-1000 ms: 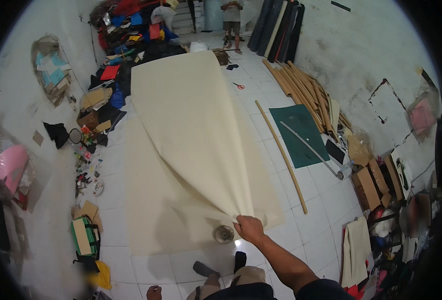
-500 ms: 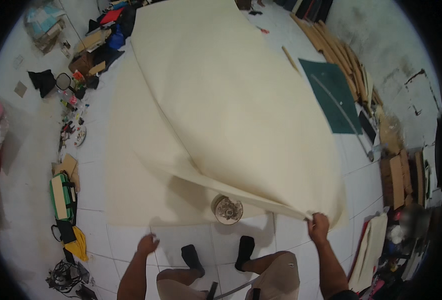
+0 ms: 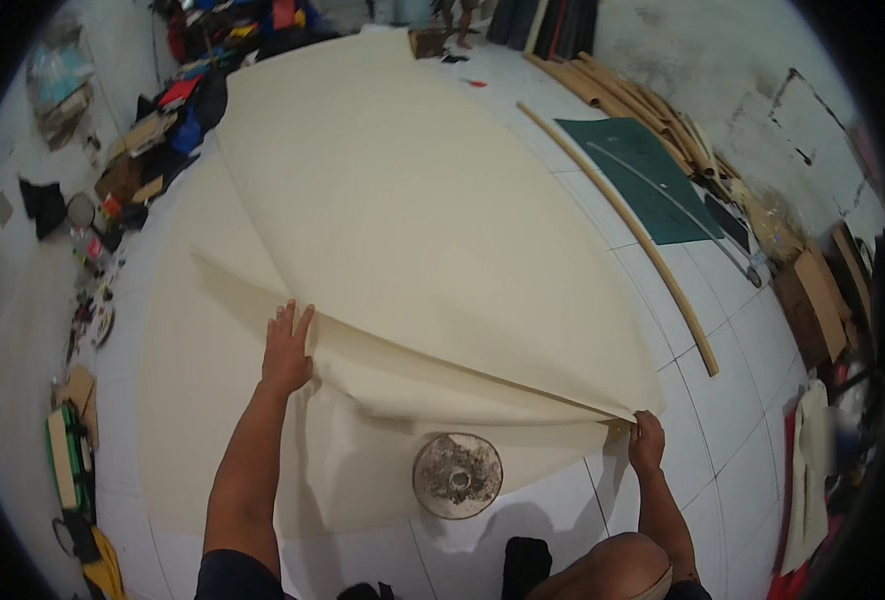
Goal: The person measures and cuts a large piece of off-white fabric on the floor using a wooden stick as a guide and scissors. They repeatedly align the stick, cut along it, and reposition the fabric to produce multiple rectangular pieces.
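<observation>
A large cream sheet covers much of the floor, its near part folded over or rumpled into a raised ridge above another cream layer. My left hand lies with fingers spread on the sheet at the left end of the fold's edge. At the right near corner, my right hand pinches the sheet's edge, fingers closed on it. A round, stained, disc-like weight with a hole in its centre stands between my hands, on the near edge of the lower layer.
To the right are a long tan strip, a green mat with a metal ruler-like bar, several brown rolls and cardboard. A green case and clutter line the left wall. A person's legs show far back.
My left hand has moved from above the bare floor forward onto the sheet. The sheet's right edge has shifted left, uncovering more of the tan strip. My view has come lower and closer.
</observation>
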`<state>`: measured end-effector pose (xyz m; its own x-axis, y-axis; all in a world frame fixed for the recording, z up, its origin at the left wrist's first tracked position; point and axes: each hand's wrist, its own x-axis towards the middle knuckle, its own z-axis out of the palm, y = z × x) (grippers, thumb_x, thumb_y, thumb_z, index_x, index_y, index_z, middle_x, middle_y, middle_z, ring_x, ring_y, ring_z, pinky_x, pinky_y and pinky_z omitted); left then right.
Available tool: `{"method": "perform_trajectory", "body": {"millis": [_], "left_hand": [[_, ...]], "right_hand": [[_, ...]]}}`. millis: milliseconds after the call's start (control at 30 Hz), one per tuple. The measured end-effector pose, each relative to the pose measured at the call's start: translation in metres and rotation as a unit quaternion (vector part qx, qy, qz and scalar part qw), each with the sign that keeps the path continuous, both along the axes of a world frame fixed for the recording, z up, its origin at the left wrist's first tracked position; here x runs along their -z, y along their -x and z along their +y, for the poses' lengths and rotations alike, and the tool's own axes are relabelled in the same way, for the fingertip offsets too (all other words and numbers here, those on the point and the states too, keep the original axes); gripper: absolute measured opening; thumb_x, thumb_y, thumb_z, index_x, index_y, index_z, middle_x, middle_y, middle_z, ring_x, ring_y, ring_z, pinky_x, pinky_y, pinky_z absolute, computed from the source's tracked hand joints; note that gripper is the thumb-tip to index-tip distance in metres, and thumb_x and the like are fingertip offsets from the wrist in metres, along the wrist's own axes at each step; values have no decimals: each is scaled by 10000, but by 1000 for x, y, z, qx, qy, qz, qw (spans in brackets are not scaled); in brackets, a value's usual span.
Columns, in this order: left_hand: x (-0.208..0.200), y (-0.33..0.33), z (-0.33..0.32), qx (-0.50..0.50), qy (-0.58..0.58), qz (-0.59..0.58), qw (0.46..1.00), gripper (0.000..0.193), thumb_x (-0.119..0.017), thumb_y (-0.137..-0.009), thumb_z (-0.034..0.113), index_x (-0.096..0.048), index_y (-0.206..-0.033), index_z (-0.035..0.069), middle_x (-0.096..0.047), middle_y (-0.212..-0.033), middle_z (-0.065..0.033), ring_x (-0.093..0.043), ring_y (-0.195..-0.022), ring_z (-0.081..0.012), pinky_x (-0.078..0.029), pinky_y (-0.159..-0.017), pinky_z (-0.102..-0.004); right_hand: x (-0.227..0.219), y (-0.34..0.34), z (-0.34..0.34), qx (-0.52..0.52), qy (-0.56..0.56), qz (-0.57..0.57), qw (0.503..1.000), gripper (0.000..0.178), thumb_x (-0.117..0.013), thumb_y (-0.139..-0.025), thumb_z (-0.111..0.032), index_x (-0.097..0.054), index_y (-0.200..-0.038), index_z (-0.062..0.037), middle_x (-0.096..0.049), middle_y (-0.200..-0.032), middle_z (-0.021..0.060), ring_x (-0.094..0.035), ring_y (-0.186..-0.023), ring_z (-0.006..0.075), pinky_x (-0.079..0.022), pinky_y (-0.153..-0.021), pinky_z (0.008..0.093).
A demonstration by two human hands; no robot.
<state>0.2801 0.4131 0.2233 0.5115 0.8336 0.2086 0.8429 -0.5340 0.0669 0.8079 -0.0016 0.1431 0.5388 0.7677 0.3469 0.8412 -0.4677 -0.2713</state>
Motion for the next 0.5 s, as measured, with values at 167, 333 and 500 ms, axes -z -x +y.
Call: {"method": "perform_trajectory", "body": {"millis": [167,333,500], "left_hand": [[-2,-24,41,36,32,91,995,732,-629,-689,36,-411,-1378,156,-280,-1470,-190,-227,-1377,-389,-189,-1136,-507],[22,-41,51,20,167,223,960,368,-597,-747,88,-596,-1114,110,-599,-1160,-151,-530,-1153,-329,-237,-1114,-487],[21,25,47,35,49,180,982,179,-592,-774,107,-615,-951,87,-635,-903,-116,-607,-938,-299,-446,-894,-447]], "right_hand": [[-15,13,8,17,19,-22,999,177,-608,-795,-34,-649,-966,-57,-632,-1054,116,-585,-1054,305,-488,-884,398],[-45,-11,0,34,22,-37,999,209,-591,-817,-67,-655,-1016,-74,-635,-1092,114,-579,-1069,312,-490,-892,406],[-24,-1,9,55,98,76,991,259,-581,-831,-125,-654,-1079,-108,-620,-1160,115,-563,-1105,304,-493,-887,416]]}}
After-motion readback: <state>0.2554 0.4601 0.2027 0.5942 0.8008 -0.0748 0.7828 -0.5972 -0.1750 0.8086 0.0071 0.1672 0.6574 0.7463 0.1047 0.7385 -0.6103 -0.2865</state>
